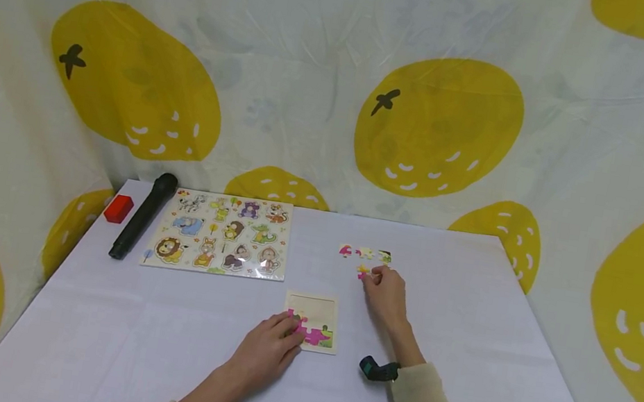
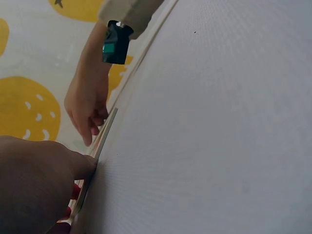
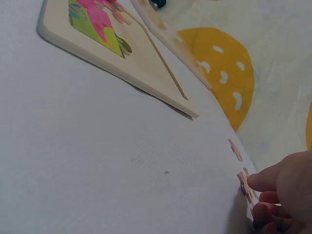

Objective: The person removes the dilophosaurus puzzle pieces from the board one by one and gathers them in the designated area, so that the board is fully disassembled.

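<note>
White worktop (image 1: pixel 467 322), animal-picture board (image 1: pixel 217 241) at ten o'clock from the part-filled puzzle tray (image 1: pixel 322 308), left hand (image 1: pixel 265 348) with fingers gripping that tray's eight o'clock side, right hand (image 1: pixel 390 297) at two o'clock, row of loose pieces (image 1: pixel 365 254) at one o'clock, puzzle piece (image 1: pixel 361 275) pinched by the right fingers.

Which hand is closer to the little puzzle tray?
The left hand. It touches the puzzle tray at its left side; the right hand is farther back and right, at a loose puzzle piece.
</note>
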Demonstrator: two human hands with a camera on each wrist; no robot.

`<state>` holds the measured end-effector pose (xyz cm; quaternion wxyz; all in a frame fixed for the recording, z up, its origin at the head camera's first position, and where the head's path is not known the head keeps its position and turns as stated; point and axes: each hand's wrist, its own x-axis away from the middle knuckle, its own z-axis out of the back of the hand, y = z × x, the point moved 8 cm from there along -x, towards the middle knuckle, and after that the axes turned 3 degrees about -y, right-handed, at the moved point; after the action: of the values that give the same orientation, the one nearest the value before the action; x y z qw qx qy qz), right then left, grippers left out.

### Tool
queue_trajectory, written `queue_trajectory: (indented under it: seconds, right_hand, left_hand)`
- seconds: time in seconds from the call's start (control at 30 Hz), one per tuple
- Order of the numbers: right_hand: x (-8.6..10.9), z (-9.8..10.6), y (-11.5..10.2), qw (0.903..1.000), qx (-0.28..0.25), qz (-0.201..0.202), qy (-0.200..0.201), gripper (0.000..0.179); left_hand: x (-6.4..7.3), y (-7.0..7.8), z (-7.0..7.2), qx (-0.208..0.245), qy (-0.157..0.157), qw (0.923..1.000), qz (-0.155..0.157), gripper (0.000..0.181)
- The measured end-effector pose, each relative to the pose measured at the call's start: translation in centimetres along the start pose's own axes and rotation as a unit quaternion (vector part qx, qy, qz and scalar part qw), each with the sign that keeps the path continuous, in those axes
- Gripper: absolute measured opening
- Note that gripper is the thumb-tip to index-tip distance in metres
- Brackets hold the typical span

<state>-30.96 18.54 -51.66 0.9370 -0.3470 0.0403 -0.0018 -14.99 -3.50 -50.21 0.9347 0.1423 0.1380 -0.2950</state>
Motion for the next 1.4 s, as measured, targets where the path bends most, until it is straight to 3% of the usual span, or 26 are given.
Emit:
queue_trajectory:
  seconds: [0.17,0.6,0.9,1.17,1.4]
  right_hand:
    - [0.3,-0.3,-0.3,0.9996,0.025,0.009,-0.006,0.030]
    - [0.2,-0.5,-0.1,0.9989,0.038,-0.026,0.005,0.031]
    - [-0.2,-0.4,-0.1,0.9983,0.052,-0.018,0.019,0.033]
    - [0.1,-0.3,-0.1,0.9988,0.039,-0.026,0.014,0.037]
    - [0.8,0.2,-1.2,0.9995,0.009,-0.029,0.009,0.039]
  left_hand:
    - [0.0,0.0,0.0,0.002,0.000,1.0000,0.001,0.023]
    - [0.0,0.1,0.0,0.002,0.012,0.9999,-0.003,0.023]
    - [0.0,0.1,-0.2,0.004,0.009,1.0000,0.002,0.023]
    - [0.0,-0.1,-0.4,0.015,-0.011,0.9997,0.013,0.023]
    - [-0.1,-0.2,-0.1,0.011,-0.005,0.9997,0.019,0.022]
